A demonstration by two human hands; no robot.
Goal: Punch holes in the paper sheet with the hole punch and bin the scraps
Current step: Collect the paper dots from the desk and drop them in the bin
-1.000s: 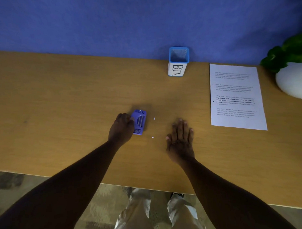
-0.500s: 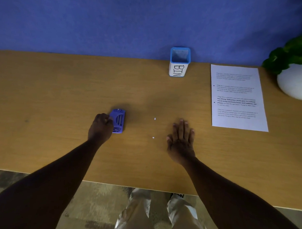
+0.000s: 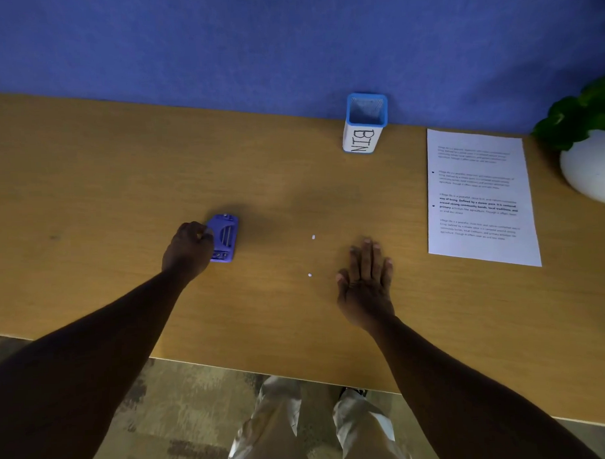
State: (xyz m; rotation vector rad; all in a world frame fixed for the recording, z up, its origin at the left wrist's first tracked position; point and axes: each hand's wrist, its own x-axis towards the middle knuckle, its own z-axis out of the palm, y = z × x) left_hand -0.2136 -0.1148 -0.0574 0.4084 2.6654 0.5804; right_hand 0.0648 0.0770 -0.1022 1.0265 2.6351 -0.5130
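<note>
I am looking down at the desk, where my left hand is curling around the near-left side of the purple hole punch, fingers clenched on it as it lies flat on the wood. My right hand is lying spread and empty, palm down, grasping nothing. Between the two hands, two tiny white paper scraps are sitting on the bare wood, one nearer me than the other. I am judging them nearly weightless and easily lost to a puff of air, so I would pinch each with fingertips or sweep them to the desk edge into a cupped palm. The punch looks rigid and small enough for one hand, best gripped across its sides. The paper sheet is lying flat at the right, well apart from the punch; its printed paragraphs are too small for me to read. The blue-rimmed bin is standing upright at the back against the blue wall, its label reading "BIN" in letters turned sideways.
</note>
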